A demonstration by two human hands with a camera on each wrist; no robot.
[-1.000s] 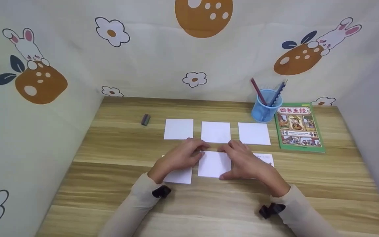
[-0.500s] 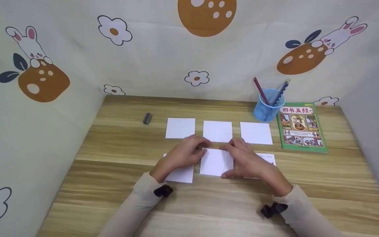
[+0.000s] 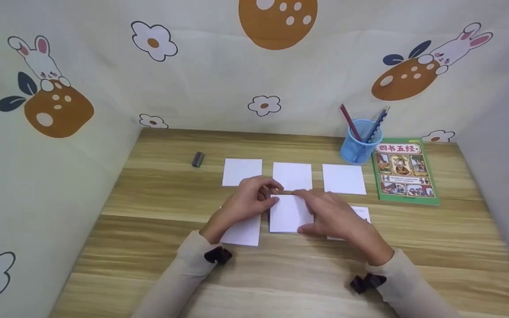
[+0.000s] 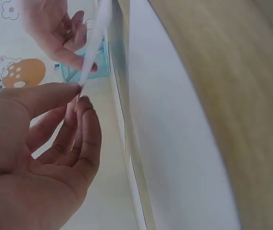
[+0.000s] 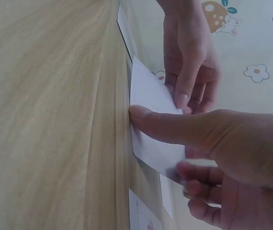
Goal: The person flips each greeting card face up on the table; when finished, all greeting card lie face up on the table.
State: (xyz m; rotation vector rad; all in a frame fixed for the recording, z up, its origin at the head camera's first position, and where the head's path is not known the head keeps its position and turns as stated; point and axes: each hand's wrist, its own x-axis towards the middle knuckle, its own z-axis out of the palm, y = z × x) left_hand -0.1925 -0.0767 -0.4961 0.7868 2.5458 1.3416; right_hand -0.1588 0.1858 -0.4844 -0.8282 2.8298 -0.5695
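A white square card (image 3: 290, 216) is held between both hands at the middle of the front row. In the right wrist view the card (image 5: 153, 127) is tilted, its far edge raised off the table. My left hand (image 3: 252, 198) pinches the far left corner between thumb and fingers. Gripping the right side is my right hand (image 3: 332, 214), thumb on the near edge and fingers at the far edge. Beside it lie a blank card (image 3: 243, 234) on the left, partly under the left hand, and a printed card (image 3: 362, 213) on the right, mostly covered by the right hand.
Three white cards lie in a back row: left (image 3: 242, 171), middle (image 3: 292, 175) and right (image 3: 343, 179). A small dark grey block (image 3: 198, 159) is at back left. Back right stand a blue pencil cup (image 3: 355, 150) and, flat beside it, a green-bordered book (image 3: 407, 176).
The middle front card has come up off the table and shifted slightly away, with a shadow now at its left side. Both hands' fingers have risen with it.
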